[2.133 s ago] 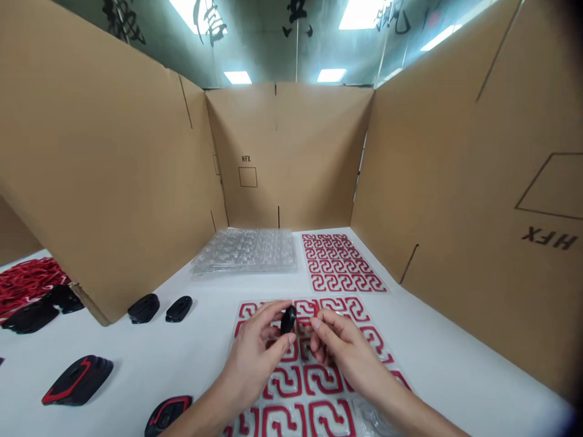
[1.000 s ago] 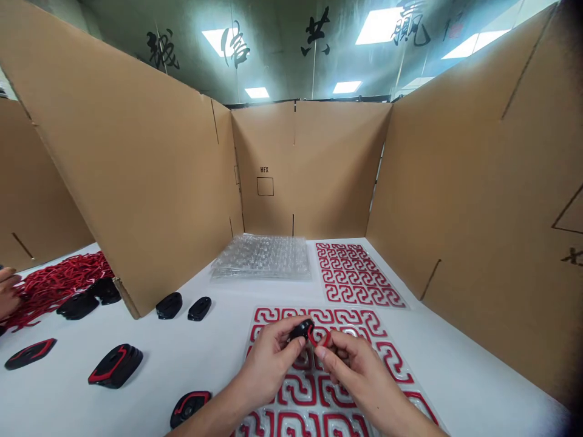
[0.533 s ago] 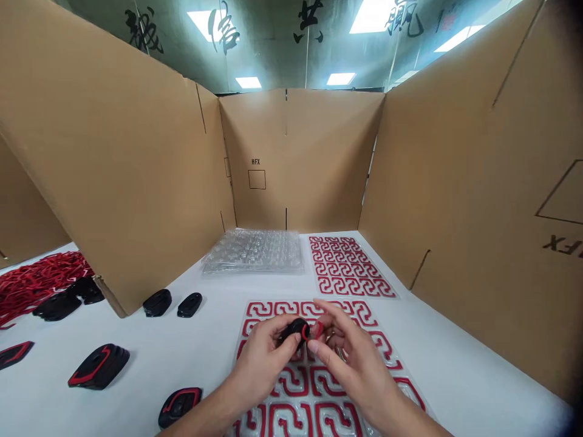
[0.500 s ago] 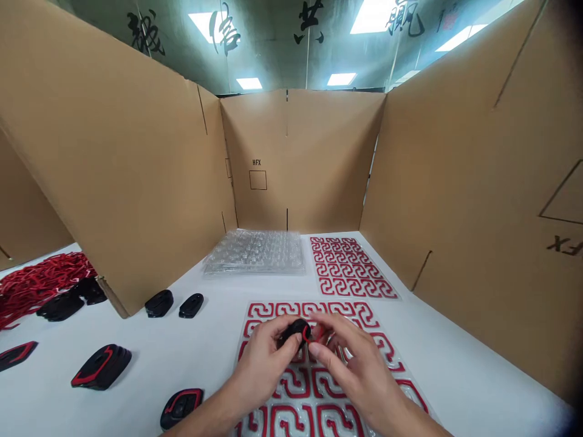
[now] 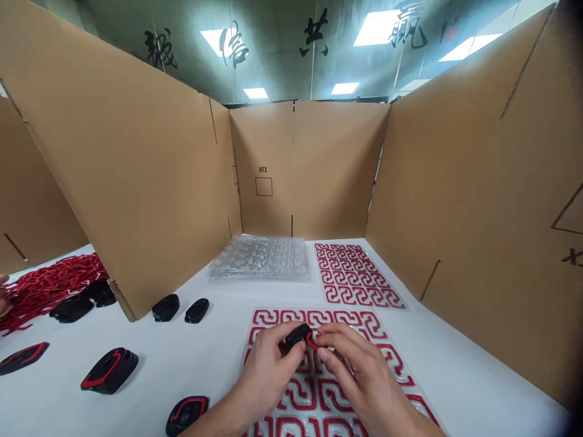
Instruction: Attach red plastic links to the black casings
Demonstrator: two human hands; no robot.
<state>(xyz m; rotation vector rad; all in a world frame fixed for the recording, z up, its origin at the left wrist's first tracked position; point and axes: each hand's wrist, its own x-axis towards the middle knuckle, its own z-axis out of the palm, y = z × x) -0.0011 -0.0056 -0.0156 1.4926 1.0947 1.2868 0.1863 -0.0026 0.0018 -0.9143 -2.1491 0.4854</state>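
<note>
A small black plastic part (image 5: 298, 334) is gripped between the thumb and fingers of my left hand (image 5: 269, 363). My right hand (image 5: 357, 367) pinches a thin red strip (image 5: 311, 341), whose near end touches the black part's right side. Both hands hover over a clear tray (image 5: 298, 393) filled with red hooked strips in rows. Left of my left forearm lies a black part with a red line (image 5: 186, 414). Farther left stands a stack of black parts with red trim (image 5: 109, 370). My palms and fingers hide some of the tray.
Clear empty trays (image 5: 262, 260) are piled at the back, beside another tray of red strips (image 5: 357, 276). Black parts (image 5: 197, 311) lie on the left. Cardboard walls (image 5: 150, 182) enclose the table. Beyond the left wall, a person's fingers (image 5: 3, 297) touch a heap of red strips (image 5: 54, 285).
The red strip now stretches out from the black part toward my right fingers. The view has shifted slightly, and another person's fingers have appeared at the far left.
</note>
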